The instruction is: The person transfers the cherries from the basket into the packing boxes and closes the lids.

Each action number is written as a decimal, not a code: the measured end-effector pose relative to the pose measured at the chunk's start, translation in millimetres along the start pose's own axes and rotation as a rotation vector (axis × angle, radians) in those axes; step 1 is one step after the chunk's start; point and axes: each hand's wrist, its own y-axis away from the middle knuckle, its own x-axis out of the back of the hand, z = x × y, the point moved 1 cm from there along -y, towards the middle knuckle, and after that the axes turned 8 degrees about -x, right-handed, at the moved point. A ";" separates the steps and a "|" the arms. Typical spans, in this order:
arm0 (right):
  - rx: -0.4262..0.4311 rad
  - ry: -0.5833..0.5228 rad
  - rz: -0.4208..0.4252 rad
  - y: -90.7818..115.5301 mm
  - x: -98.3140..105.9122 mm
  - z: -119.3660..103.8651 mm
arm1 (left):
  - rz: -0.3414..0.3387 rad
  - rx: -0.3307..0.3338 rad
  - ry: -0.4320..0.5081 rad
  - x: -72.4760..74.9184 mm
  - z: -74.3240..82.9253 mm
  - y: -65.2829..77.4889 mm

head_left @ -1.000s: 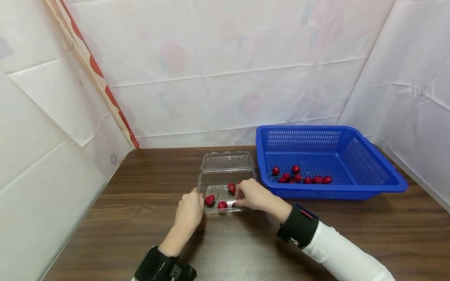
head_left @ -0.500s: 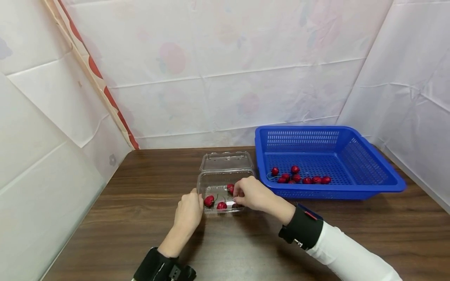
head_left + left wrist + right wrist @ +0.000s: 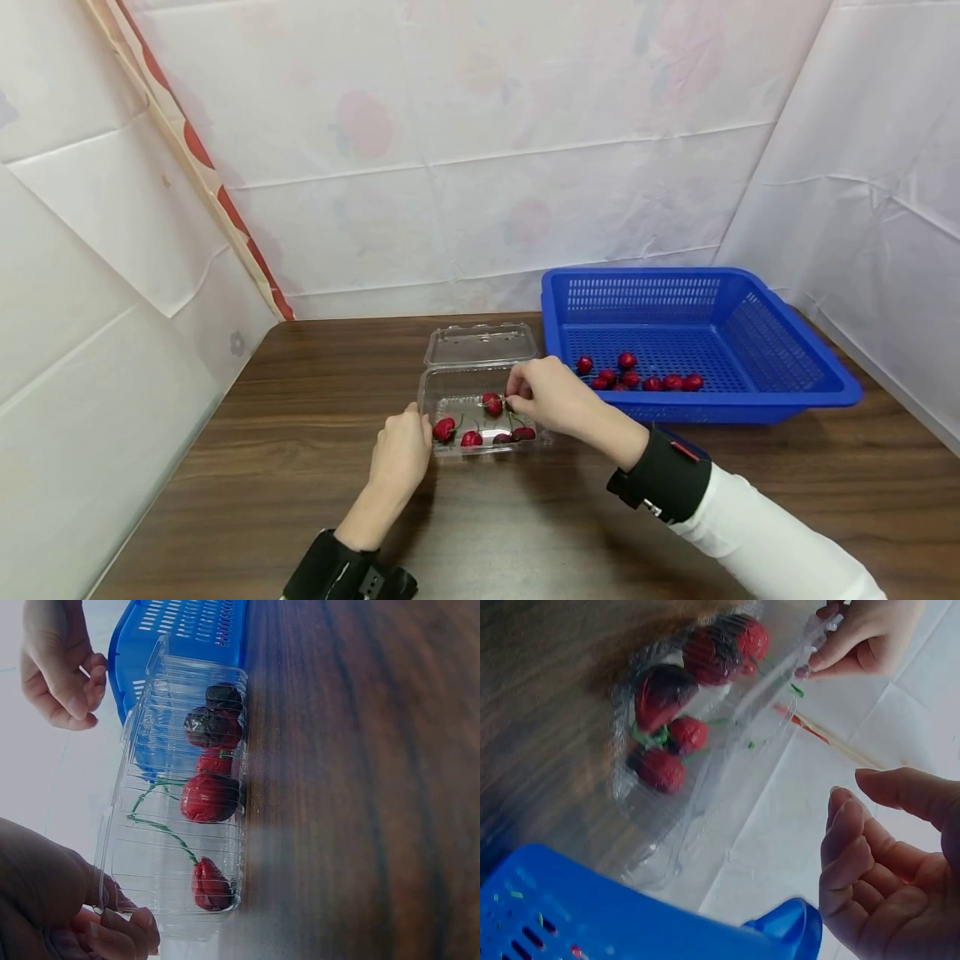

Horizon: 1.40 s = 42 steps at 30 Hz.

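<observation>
1. The counter [image 3: 525, 542] is smooth brown wood-grain; creased, faintly printed white sheeting [image 3: 480, 158] rises beyond its far edge and both side edges.
2. One rectangular box [image 3: 461, 383] of thin, clear, ribbed plastic stands on the counter, left of the basket and nearer the far edge than the near one. Its single hinged lid [image 3: 483, 344] is folded back towards that far edge.
3. Inside the box are at least five cherries [image 3: 444, 430], round, glossy and red with thin green stems; one sits near the middle, the others along the left and near walls. Overlap prevents an exact count.
4. The left hand [image 3: 401, 450] has its grip closed on the box's left rim.
5. The right hand [image 3: 551, 396] is above the box's right side, its grip partly open, thumb and forefinger apart, fingers loosely bent, holding nothing.
6. One blue basket [image 3: 720, 402], rigid plastic with slotted walls, stands by the counter's far right corner, with about nine red cherries clustered towards its near left corner.
</observation>
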 end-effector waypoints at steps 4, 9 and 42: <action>-0.023 0.007 0.020 0.1 7.3 2.6 | -0.007 -0.001 0.001 0.1 -0.2 0.2; -0.032 0.010 0.062 1.1 17.9 8.9 | -0.002 0.000 0.002 0.1 -0.4 0.4; -0.298 0.128 0.087 -9.1 45.0 84.7 | -0.005 -0.015 0.002 -0.9 -0.8 -0.2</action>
